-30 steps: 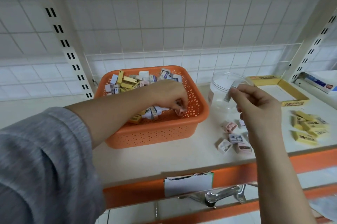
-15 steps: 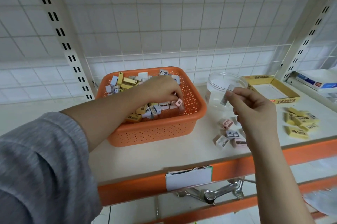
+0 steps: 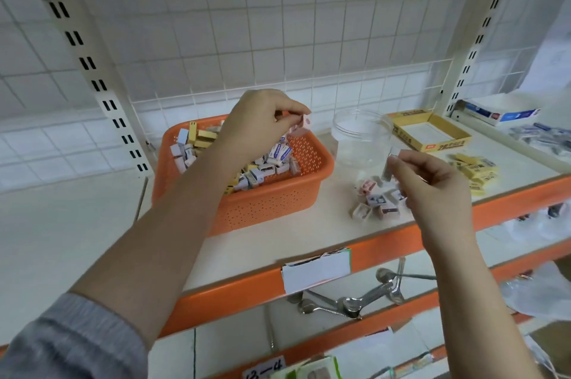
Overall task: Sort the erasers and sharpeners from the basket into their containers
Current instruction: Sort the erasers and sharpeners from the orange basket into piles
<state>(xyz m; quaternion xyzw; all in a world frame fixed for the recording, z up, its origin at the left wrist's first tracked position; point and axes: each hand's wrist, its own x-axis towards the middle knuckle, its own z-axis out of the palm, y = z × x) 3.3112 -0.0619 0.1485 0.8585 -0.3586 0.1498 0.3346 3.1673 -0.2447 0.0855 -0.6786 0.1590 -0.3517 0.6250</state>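
Observation:
An orange basket [image 3: 265, 205] on the shelf holds several small erasers and sharpeners. Above its far right corner my left hand [image 3: 262, 122] pinches a pink sharpener [image 3: 301, 125]. To the right, my right hand [image 3: 432, 187] pinches a small clear piece [image 3: 390, 162] beside a clear plastic jar [image 3: 361, 137]. Several sharpeners [image 3: 375, 202] lie loose on the shelf under my right hand. A yellow cardboard box [image 3: 432, 134] stands open at the back right, and several yellow erasers [image 3: 475, 167] lie in front of it.
The shelf has an orange front edge [image 3: 386, 246] with a white label [image 3: 315, 270]. A white wire grid forms the back. Packages [image 3: 500, 114] lie on the neighbouring shelf at right. Metal spoons [image 3: 355, 301] lie on the shelf below.
My left hand has lifted out of the basket with a pink sharpener and moved up and right. My right hand stays beside the jar.

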